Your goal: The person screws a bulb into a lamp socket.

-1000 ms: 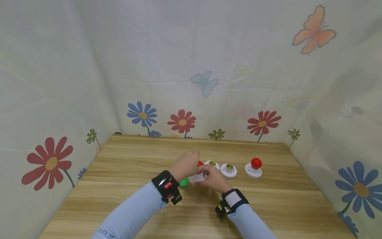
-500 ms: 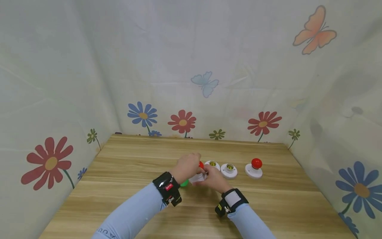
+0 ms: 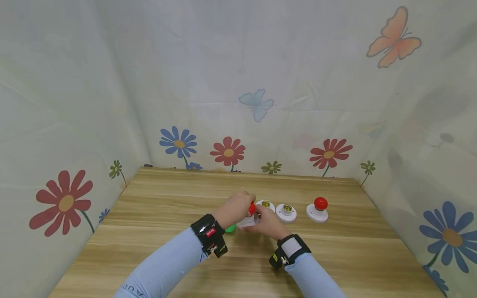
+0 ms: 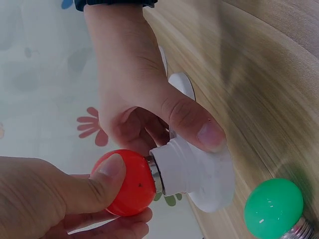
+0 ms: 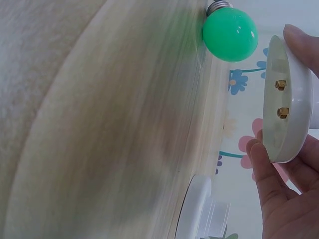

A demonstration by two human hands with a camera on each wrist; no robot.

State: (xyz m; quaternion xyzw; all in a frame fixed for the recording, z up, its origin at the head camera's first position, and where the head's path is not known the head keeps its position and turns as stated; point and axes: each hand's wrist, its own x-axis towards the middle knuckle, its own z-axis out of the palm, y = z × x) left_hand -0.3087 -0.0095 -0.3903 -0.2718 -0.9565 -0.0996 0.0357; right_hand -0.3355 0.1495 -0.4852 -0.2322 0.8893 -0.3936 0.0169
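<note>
My left hand (image 3: 232,210) pinches a red light bulb (image 4: 130,185) between thumb and fingers. The bulb's metal screw base sits partly inside a white lamp socket (image 4: 209,174), with some metal still showing at the mouth. My right hand (image 3: 270,223) grips that socket by its round base, thumb on one side and fingers on the other. In the right wrist view the socket's hollow underside (image 5: 276,99) shows two brass screws, tilted up off the table. A green light bulb (image 4: 274,208) lies on the table beside the hands.
Two white sockets without bulbs, one nearer (image 3: 286,212) and one partly behind my right hand (image 3: 265,204), stand on the wooden table (image 3: 179,256). Farther right is a socket holding another red bulb (image 3: 321,203). A flowered curtain (image 3: 186,82) surrounds the table.
My left hand's fingers have shifted and turned slightly around the red bulb, and more of its red shows. My right hand keeps the socket in nearly the same place.
</note>
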